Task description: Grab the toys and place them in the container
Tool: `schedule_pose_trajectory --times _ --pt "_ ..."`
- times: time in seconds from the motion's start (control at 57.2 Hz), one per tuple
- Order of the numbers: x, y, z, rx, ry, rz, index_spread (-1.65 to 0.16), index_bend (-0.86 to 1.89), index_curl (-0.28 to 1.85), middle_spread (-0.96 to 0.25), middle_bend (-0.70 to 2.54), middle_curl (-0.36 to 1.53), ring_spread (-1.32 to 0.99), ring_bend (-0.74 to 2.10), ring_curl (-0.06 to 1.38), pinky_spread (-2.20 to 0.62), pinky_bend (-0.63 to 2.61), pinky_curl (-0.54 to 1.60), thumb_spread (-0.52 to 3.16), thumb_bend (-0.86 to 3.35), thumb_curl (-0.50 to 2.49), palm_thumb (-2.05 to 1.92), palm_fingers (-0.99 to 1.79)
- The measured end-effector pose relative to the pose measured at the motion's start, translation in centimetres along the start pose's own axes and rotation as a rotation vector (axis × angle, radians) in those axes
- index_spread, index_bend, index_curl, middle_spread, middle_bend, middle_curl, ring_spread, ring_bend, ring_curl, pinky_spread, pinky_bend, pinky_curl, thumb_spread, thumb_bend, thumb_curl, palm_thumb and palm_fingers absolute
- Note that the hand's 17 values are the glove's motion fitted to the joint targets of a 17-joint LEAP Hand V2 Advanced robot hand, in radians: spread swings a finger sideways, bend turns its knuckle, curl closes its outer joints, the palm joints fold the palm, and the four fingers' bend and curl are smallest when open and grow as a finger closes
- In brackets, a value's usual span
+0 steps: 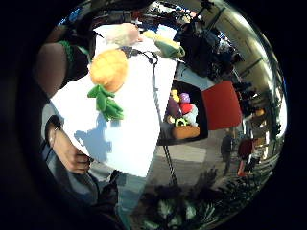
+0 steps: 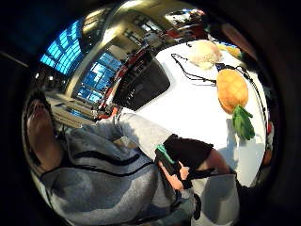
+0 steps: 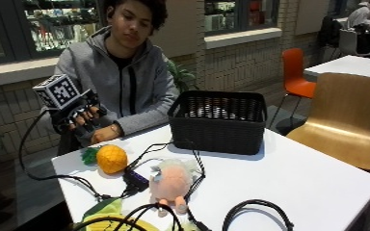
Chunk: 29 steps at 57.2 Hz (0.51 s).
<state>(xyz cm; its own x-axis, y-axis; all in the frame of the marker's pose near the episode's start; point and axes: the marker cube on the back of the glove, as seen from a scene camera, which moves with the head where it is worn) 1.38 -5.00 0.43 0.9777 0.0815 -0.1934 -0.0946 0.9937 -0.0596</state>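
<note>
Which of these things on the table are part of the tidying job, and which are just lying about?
Job:
orange plush pineapple
pink plush doll with white hair
yellow-green plush toy
black woven basket
gloved right hand

Lying about:
black cables
wooden chair

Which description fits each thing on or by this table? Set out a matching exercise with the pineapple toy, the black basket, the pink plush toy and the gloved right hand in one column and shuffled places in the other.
Things:
1. pineapple toy
2. black basket
3. pink plush toy
4. gloved right hand

Places:
A. raised above the table's edge, holding nothing
B. lying among black cables
C. at the table's far edge
D. on the table, just below the raised hand

Pairs: 1-D, 2-C, 3-B, 4-A
</note>
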Motion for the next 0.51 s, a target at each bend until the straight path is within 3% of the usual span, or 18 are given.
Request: schedule_pose_trajectory --times 0.14,0.507 --pt "0.0 -1.0 1.4 -0.09 0.035 0.068 -0.28 0.12 0.16 -0.01 0.37 0.28 -0.2 0.67 0.29 -0.08 0.96 0.42 1.2 0.2 0.2 -0.01 0.02" --pt "2.5 -6.9 5.8 -0.202 0.056 0.15 -0.3 0.16 0.2 -0.01 0.35 0.33 -0.19 0.67 0.29 -0.03 1.04 0.4 1.18 0.09 0.27 0.06 -0.04"
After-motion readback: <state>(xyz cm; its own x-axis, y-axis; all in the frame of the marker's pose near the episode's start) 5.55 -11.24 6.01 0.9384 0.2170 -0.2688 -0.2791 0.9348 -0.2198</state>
